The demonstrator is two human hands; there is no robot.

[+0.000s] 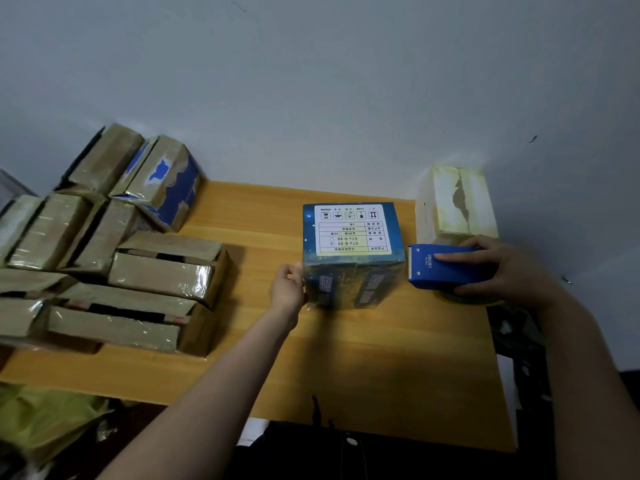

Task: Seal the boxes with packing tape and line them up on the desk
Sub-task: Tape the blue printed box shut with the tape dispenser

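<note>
1. Left hand (289,285), in the head view, holds the blue box (353,254) by its near left edge, fingers curled against the side. The box stands on the table (346,358), about midway across and towards the wall.
2. Right hand (509,268) grips the blue tape dispenser (446,266), fingers wrapped over its body. Its toothed blade points at the box's right side, just beside it and not clearly touching.
3. Step in hand, as I judge it: taping this box, one hand steadying it while the other brings the tape in. Glossy film seems to lie over the near face; how much is sealed I cannot tell.
4. Next move likely calls for sticking the tape end to the cardboard and pulling along the seam. The left hand would stop the box sliding on the smooth wood, and the teeth would tear the tape.
5. Materials:
   - square-cornered printed cardboard with a white label (353,230) on top;
   - a hard plastic dispenser over a dark tape roll (464,298);
   - a varnished wood-grain table.
6. Pile of boxes (121,265) on the left is brown and shiny with tape, some flaps gaping, jumbled and not lined up. A pale box (457,206) stands at the back right corner.
</note>
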